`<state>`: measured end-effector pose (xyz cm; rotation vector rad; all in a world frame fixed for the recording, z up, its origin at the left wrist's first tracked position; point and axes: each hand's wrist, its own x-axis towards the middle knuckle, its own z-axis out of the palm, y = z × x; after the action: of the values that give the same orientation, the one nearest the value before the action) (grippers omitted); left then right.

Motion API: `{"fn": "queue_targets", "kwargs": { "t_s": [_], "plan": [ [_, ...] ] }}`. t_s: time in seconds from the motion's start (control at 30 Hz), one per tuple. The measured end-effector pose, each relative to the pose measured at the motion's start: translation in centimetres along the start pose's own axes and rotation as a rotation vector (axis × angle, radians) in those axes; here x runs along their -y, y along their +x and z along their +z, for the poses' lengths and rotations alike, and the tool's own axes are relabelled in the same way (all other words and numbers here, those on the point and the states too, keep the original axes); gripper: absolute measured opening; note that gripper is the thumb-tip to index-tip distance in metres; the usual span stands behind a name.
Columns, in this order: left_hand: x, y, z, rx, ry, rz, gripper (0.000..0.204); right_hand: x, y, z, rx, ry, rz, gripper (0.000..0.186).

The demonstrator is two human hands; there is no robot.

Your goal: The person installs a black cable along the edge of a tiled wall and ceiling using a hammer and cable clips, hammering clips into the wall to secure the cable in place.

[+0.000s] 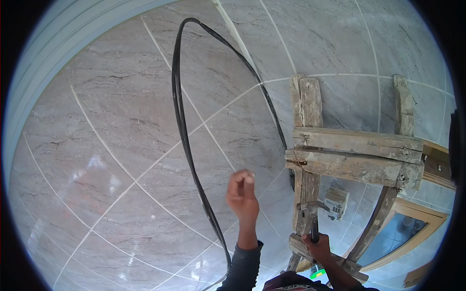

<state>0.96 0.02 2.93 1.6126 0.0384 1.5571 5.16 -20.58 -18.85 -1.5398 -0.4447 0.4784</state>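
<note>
My left hand (242, 194) is raised in the middle, beside the wooden frame, with its fingertips pinched together; what they hold, if anything, is too small to name. My right hand (318, 247) grips a claw hammer (315, 224), whose metal head lies in front of an upright of a rough, weathered timber frame (354, 162). The frame has two stacked crossboards, uprights and a lower rail.
Grey marbled tiles (121, 136) fill the surroundings. A long loop of black cable (187, 145) hangs left of the frame. A small wall fitting (335, 203) is behind it. At right are a wood-framed opening (427, 218) and a green object (318, 273) low down.
</note>
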Motion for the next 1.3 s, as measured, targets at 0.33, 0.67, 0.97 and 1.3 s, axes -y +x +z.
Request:
{"fn": "queue_targets", "kwargs": {
  "t_s": [0.33,0.67,0.97,1.3],
  "plan": [
    [-10.6,25.8,9.4,-0.261,0.516,0.977,0.009,-2.7,0.1,-0.8,0.157,-0.133,0.031,0.046],
    [-9.3,39.3,10.3,-0.16,1.035,1.194,0.014,-4.2,2.9,-1.5,0.289,-0.118,0.019,0.045],
    [-8.8,45.2,14.8,0.048,0.993,1.425,0.012,-7.5,3.4,-0.5,0.278,0.05,0.038,0.031],
    [-6.4,50.0,17.6,0.02,1.013,1.389,0.018,-1.3,3.6,-3.0,0.402,0.02,0.294,0.04]
  ]
}}
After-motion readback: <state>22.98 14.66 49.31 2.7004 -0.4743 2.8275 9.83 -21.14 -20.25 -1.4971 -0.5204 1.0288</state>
